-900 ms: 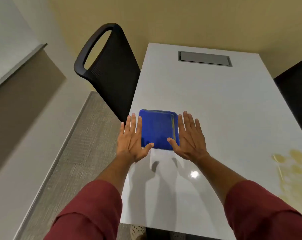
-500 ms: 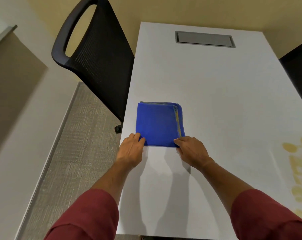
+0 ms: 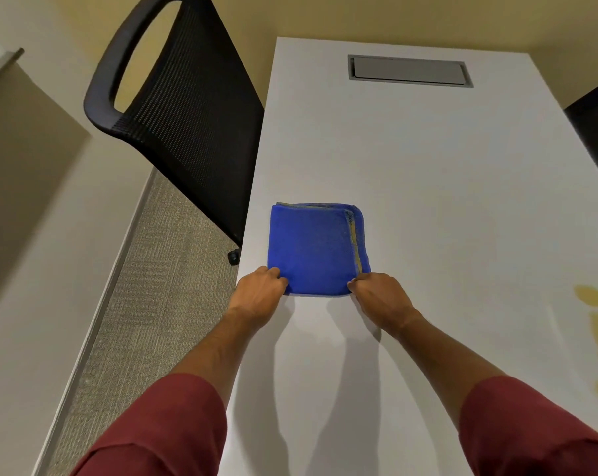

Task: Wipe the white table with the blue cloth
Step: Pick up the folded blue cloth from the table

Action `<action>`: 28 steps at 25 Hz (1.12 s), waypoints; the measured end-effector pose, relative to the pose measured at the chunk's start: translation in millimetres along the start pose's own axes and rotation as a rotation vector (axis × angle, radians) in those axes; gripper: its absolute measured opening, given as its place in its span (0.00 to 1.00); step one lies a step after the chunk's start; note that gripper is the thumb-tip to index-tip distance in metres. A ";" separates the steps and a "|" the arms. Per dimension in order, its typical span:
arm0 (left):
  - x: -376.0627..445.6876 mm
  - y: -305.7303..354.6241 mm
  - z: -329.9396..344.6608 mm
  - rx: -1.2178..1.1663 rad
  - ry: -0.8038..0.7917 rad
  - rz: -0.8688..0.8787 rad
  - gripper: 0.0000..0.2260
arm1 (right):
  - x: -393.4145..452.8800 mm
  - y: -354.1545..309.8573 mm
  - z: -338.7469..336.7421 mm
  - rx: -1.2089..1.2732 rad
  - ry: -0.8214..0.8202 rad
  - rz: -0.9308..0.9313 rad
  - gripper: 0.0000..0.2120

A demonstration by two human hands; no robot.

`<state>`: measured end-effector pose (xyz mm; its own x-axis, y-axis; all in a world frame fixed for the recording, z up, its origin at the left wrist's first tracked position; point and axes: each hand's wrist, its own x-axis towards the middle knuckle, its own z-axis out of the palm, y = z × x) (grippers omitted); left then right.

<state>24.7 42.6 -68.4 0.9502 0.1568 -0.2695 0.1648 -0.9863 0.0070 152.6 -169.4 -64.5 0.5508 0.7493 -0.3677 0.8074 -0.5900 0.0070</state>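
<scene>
Cloth (image 3: 313, 249), folded and likely soft and light, is pinched at its near corners by left hand (image 3: 260, 297) and right hand (image 3: 381, 298) on the desk (image 3: 428, 201).

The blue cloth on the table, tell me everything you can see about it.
The blue cloth is bright blue, soft-looking fabric, folded into a flat, roughly square pad with rounded corners. A yellowish stitched band runs along its right side, and layered edges show along the far side. It lies flat on the white table, near the table's left edge. The left hand grips its near left corner and the right hand its near right corner.
</scene>
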 end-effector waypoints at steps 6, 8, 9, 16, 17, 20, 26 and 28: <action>4.1 -2.9 -7.2 0.051 -0.029 0.002 0.11 | 5.3 2.4 -4.0 0.087 0.004 0.008 0.13; 4.9 -5.5 -11.8 0.031 -0.008 0.000 0.11 | 5.4 4.1 -11.9 0.097 0.012 -0.007 0.13; 4.5 -6.2 -14.6 0.012 0.005 -0.008 0.11 | 4.6 5.2 -16.3 0.103 0.021 -0.015 0.14; 7.7 -15.7 -58.3 -0.092 0.076 -0.037 0.08 | -3.5 18.2 -69.2 0.224 0.115 0.028 0.12; 9.3 -18.2 -67.9 -0.103 0.093 -0.044 0.09 | -4.1 20.7 -79.3 0.244 0.135 0.034 0.12; 7.6 -20.4 -95.5 -0.146 0.139 -0.068 0.09 | -9.5 27.8 -107.6 0.275 0.170 0.026 0.12; -3.0 -23.7 -160.1 -0.282 0.166 -0.084 0.05 | -29.2 42.6 -172.3 0.391 0.242 -0.017 0.14; -7.7 -22.4 -186.3 -0.328 0.137 -0.060 0.06 | -39.7 51.5 -192.5 0.429 0.263 -0.024 0.13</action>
<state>63.0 73.0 113.0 0.9591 0.2414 -0.1478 0.2767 -0.9097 0.3095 213.0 -171.7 129.5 0.6124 0.7820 -0.1161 0.6910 -0.6008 -0.4019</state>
